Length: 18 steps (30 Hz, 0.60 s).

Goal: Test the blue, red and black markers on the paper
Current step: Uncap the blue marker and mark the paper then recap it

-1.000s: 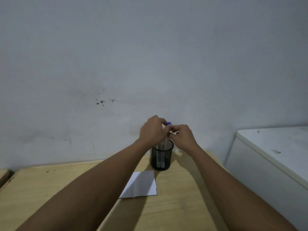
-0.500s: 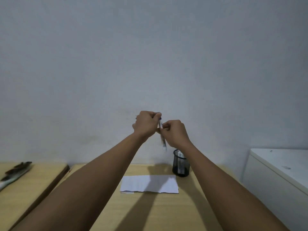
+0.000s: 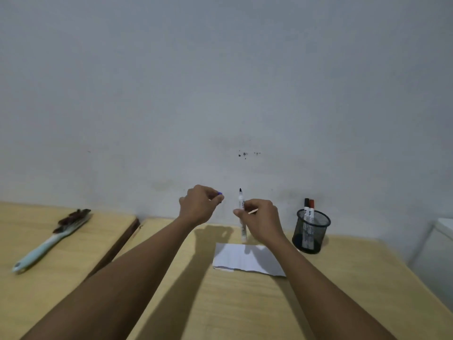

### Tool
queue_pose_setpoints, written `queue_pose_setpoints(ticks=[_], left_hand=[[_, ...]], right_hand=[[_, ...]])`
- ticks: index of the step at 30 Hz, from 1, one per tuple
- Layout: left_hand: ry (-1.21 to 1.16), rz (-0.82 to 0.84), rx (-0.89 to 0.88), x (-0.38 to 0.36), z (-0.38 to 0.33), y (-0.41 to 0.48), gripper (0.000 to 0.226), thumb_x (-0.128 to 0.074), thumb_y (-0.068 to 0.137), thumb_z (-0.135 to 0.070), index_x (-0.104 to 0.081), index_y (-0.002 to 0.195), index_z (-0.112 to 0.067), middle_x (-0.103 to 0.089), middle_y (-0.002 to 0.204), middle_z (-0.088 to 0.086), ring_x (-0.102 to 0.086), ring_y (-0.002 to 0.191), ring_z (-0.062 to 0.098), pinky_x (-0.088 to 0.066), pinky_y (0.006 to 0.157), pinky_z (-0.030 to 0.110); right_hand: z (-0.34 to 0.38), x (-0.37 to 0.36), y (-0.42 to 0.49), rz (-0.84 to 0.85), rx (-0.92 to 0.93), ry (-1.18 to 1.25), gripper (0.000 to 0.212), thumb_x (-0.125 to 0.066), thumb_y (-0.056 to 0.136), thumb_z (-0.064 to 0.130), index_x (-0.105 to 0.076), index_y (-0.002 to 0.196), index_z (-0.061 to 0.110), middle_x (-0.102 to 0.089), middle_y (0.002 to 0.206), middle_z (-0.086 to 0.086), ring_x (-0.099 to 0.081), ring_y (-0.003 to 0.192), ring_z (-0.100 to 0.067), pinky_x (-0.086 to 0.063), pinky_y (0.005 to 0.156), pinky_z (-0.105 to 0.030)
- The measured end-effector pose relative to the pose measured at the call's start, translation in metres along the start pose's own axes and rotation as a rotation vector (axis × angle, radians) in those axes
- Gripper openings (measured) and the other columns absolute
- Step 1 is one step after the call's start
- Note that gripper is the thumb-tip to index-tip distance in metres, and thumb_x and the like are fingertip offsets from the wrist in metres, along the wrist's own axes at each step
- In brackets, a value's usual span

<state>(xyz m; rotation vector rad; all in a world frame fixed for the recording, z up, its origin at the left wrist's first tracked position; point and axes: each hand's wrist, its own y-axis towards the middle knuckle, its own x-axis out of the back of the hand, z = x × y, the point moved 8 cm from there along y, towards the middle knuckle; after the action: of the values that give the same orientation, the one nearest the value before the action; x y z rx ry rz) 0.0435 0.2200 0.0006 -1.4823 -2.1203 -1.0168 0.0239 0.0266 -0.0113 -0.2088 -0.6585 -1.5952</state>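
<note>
— While the cap's off, where does the blue marker (image 3: 241,212) stand relative to the paper (image 3: 247,258)?

— Above the paper's far edge, held near upright in the right hand (image 3: 261,220), tip pointing up and away from the sheet. Its long axis runs almost vertical, lower end just over the paper. The fingers are curled closed around the barrel's middle.

— And the left hand (image 3: 199,204)?

— Left of the paper's far edge, raised, apart from the marker. It's closed into a loose fist on the blue cap (image 3: 220,193), of which only a sliver shows at the fingertips.

— So which hand is nearer the paper?

— The right, I'd judge. The marker must be flipped tip-down before it can write, since the nib faces away from the sheet.

— The other two?

— The black marker (image 3: 306,209) and red marker (image 3: 311,211) stand capped in the mesh cup (image 3: 310,231), right of the paper on the surface (image 3: 245,303).

— Anything unclear?

— The nib looks dark; its colour is hard to make out. The right wrist covers part of the paper. A brush (image 3: 49,241) lies well left of the paper on a separate surface.
</note>
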Motion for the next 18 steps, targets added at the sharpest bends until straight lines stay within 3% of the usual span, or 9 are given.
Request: queue_pose_setpoints(ticks=[3,8,12,15,18], left_hand=[[0.139,0.059,0.046,-0.023,0.047,-0.005,0.018,-0.064,0.087,-0.042,-0.076,0.092,-0.030,-0.075,0.091,-0.012,-0.065,0.095,0.017,-0.034,0.085,0.038],[0.202,0.119,0.086,-0.045,0.084,-0.009,0.012,-0.065,0.083,-0.038,-0.074,0.086,-0.030,-0.075,0.090,-0.011,-0.065,0.095,0.016,-0.033,0.087,0.039],[0.218,0.168,0.084,-0.054,0.094,-0.016,0.011,-0.064,0.080,-0.036,-0.073,0.081,-0.029,-0.071,0.081,-0.012,-0.064,0.091,0.014,-0.025,0.080,0.037],[0.194,0.211,0.094,-0.057,0.102,-0.015,0.018,-0.065,0.079,-0.039,-0.073,0.092,-0.029,-0.073,0.089,-0.014,-0.064,0.098,0.014,-0.025,0.082,0.037],[0.224,0.181,0.064,-0.053,0.103,-0.022,0.044,-0.065,0.078,-0.045,-0.059,0.119,-0.031,-0.068,0.104,-0.012,-0.059,0.106,0.013,-0.024,0.086,0.037]], right_hand=[[-0.017,-0.006,0.002,0.022,-0.020,0.026,0.018,-0.077,0.087,0.024,-0.080,0.098,0.009,-0.073,0.084,0.000,-0.060,0.066,-0.005,-0.044,0.062,-0.018],[-0.033,-0.007,0.009,0.032,-0.013,0.040,0.019,-0.076,0.088,0.022,-0.080,0.098,0.007,-0.077,0.088,-0.007,-0.061,0.067,-0.009,-0.044,0.059,-0.011],[-0.038,-0.011,0.014,0.034,-0.021,0.117,0.035,-0.079,0.086,0.022,-0.071,0.119,0.015,-0.074,0.083,-0.002,-0.068,0.075,-0.014,-0.051,0.074,-0.028],[-0.043,-0.012,0.014,0.036,-0.032,0.182,0.049,-0.078,0.088,0.022,-0.052,0.129,0.022,-0.077,0.088,-0.007,-0.074,0.085,-0.021,-0.053,0.079,-0.032],[-0.043,-0.010,0.012,0.029,-0.032,0.301,0.028,-0.068,0.095,0.016,-0.053,0.119,0.018,-0.075,0.089,-0.008,-0.075,0.072,-0.013,-0.048,0.063,-0.018]])
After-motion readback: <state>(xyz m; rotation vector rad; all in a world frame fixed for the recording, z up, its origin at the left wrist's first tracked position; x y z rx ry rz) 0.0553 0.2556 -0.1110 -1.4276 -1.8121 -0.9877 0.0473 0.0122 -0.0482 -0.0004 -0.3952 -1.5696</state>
